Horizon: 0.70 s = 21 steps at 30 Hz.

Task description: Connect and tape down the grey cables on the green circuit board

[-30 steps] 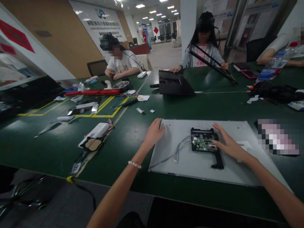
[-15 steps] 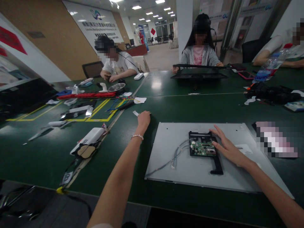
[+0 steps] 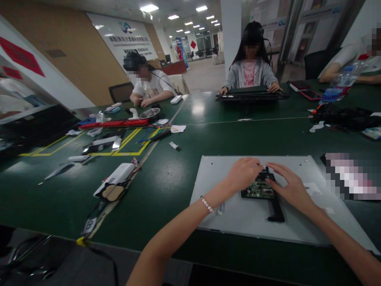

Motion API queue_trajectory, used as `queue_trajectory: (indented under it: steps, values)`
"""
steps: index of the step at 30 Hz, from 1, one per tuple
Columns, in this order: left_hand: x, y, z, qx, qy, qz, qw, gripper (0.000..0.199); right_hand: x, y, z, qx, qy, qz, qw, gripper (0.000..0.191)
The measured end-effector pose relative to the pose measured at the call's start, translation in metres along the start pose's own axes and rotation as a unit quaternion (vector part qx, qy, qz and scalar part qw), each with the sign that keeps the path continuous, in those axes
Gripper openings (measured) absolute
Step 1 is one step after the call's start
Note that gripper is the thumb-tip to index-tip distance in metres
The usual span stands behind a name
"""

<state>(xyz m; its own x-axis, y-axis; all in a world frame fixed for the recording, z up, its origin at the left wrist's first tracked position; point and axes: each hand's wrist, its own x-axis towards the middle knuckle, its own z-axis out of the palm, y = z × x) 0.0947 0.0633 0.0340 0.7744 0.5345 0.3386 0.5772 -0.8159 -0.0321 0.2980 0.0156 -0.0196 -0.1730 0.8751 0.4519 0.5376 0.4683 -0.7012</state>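
Note:
A grey flat panel [image 3: 229, 222] lies on the green table. On it sits a black plastic bracket [image 3: 276, 212] carrying a green circuit board [image 3: 256, 190]. My left hand [image 3: 244, 172] is over the bracket's upper edge, its fingertips pinched together; what they hold is too small or hidden to make out. My right hand [image 3: 291, 184] rests at the bracket's right side, thumb and fingers apart, fingertips close to those of the left. Most of the grey cables [image 3: 220, 208] left of the board are covered by my left hand and wrist.
A small white slip [image 3: 174, 145] lies left of the panel. A white battery-like pack [image 3: 116, 180] with a cable is further left. A phone-shaped pixelated item [image 3: 351, 174] lies to the right. Across the table, a person handles a dark screen [image 3: 253, 95]; a bottle [image 3: 339, 85] stands far right.
My left hand has moved right from beside the white slip to the bracket's top edge. My right hand stays by the bracket. The person opposite has lowered the upper dark panel.

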Motion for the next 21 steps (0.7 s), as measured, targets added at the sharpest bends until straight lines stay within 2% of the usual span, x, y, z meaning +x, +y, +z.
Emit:
queue_trajectory:
  steps: [2, 4, 8, 12, 14, 16, 18, 21]
  values:
    - [0.005, 0.015, 0.001, -0.016, 0.012, 0.023, 1.0, 0.022, -0.001, 0.001, -0.001, 0.029, 0.022, 0.017, 0.999, 0.032]
    - [0.006, 0.02, 0.002, -0.032, 0.018, 0.021, 0.999, 0.022, -0.002, 0.004, -0.002, 0.048, 0.036, 0.044, 0.997, 0.025]
    - [0.003, 0.019, 0.008, -0.067, 0.026, 0.01, 0.997, 0.023, -0.005, 0.007, -0.005, 0.047, 0.032, 0.083, 0.995, 0.022]
    - [-0.006, 0.011, 0.014, -0.071, 0.023, -0.001, 0.997, 0.024, -0.005, 0.008, -0.007, -0.005, 0.028, 0.055, 0.998, 0.021]
    - [-0.014, -0.006, 0.013, -0.048, 0.024, -0.022, 0.998, 0.023, -0.004, 0.012, -0.011, -0.059, 0.025, 0.012, 0.998, 0.022]
    - [-0.026, -0.036, 0.007, -0.011, 0.037, -0.071, 0.997, 0.022, -0.004, 0.019, -0.018, -0.125, 0.017, -0.034, 0.991, 0.023]
    - [-0.043, -0.077, -0.002, 0.031, 0.058, -0.147, 0.987, 0.024, -0.005, 0.029, -0.027, -0.196, -0.001, -0.061, 0.979, 0.024]
    - [-0.076, -0.14, -0.018, 0.108, 0.068, -0.276, 0.952, 0.03, -0.007, 0.042, -0.041, -0.288, -0.036, -0.057, 0.955, 0.026]
